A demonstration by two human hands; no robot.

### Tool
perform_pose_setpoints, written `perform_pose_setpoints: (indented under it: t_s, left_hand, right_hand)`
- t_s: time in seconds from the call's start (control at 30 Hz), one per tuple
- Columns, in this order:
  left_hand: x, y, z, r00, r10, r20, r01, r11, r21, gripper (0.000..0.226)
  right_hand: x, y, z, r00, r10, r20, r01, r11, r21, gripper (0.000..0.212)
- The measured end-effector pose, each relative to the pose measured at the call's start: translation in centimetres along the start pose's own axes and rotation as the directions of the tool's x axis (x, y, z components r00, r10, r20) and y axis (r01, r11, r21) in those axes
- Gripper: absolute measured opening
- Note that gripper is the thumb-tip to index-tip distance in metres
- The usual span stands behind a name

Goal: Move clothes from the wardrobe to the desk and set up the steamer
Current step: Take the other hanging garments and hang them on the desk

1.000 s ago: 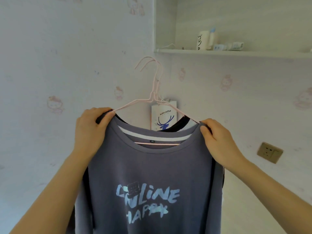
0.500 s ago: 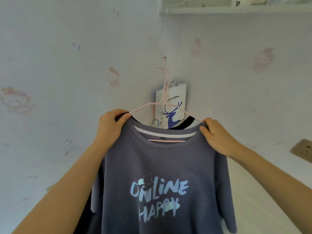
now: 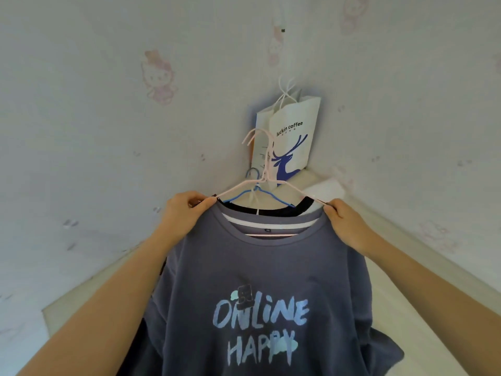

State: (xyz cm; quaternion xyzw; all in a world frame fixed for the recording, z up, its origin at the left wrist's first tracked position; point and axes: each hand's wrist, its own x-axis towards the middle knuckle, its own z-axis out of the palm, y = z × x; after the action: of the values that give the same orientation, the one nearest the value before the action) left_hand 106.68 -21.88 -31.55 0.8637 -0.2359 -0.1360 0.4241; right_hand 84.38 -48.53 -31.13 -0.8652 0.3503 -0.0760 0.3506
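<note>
Head view: you hold the grey-blue T-shirt spread in front of you, with its print "ONLINE HAPPY" facing you. Your left hand has the fingers curled and clamped on the left shoulder of the shirt, together with the end of the pink hanger inside it. Your right hand pinches the other shoulder and the other hanger end in the same way. A grip at both shoulders keeps the cloth wide and flat, so I judge you hold it like this so that it does not fold when it goes down.

The hook of the pink hanger is free in the air and hangs on nothing; there seem to be two pink hooks, one just beside the other. Behind the shirt you carry more clothes in the same grip: a black collar shows above the neckline, and a blue hanger rises from it.

Under the shirt is a pale surface that runs into the corner of two walls; I take it for the bench. The lower part of the shirt hangs over it, but I cannot tell if it touches. At the far corner of the bench a white paper bag with a blue deer hangs on the wall.

The clothes seem nearly arrived. No steamer is visible.
</note>
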Motion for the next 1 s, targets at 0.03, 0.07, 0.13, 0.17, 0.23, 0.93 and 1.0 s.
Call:
perform_pose_setpoints:
  t_s: [0.03, 0.07, 0.13, 0.17, 0.23, 0.93, 1.0]
  left_hand:
    - [0.4, -0.9, 0.1, 0.998, -0.039, 0.049, 0.040, 0.999, -0.010, 0.023]
    - [0.8, -2.0, 0.3, 0.993, -0.074, 0.096, 0.076, 0.997, -0.010, 0.024]
    - [1.3, -4.4, 0.4, 0.977, -0.135, 0.163, 0.134, 0.991, 0.017, 0.026]
    - [1.3, -5.4, 0.6, 0.968, -0.166, 0.186, 0.165, 0.986, 0.019, 0.026]
    - [1.5, -7.5, 1.1, 0.951, -0.230, 0.208, 0.235, 0.972, 0.004, 0.026]
    - [10.6, -9.7, 3.7, 0.954, -0.136, -0.266, 0.207, 0.943, 0.262, 0.024]
    - [11.1, -9.8, 4.0, 0.955, -0.128, -0.268, 0.220, 0.911, 0.350, 0.027]
  right_hand:
    - [0.8, 0.4, 0.4, 1.000, 0.012, 0.013, -0.012, 1.000, 0.001, 0.022]
    - [1.5, 0.7, 0.8, 0.999, 0.022, 0.030, -0.022, 1.000, -0.003, 0.022]
    - [3.1, 1.5, 1.5, 0.997, 0.044, 0.061, -0.043, 0.999, -0.013, 0.023]
    - [3.8, 1.9, 1.8, 0.996, 0.057, 0.071, -0.056, 0.998, -0.013, 0.024]
    - [5.1, 2.9, 2.6, 0.992, 0.081, 0.092, -0.081, 0.997, -0.009, 0.024]
    - [14.9, 3.4, 6.1, 0.994, 0.045, 0.101, -0.045, 0.999, 0.006, 0.025]
    - [15.6, 3.7, 6.6, 0.992, 0.060, 0.112, -0.060, 0.998, 0.002, 0.027]
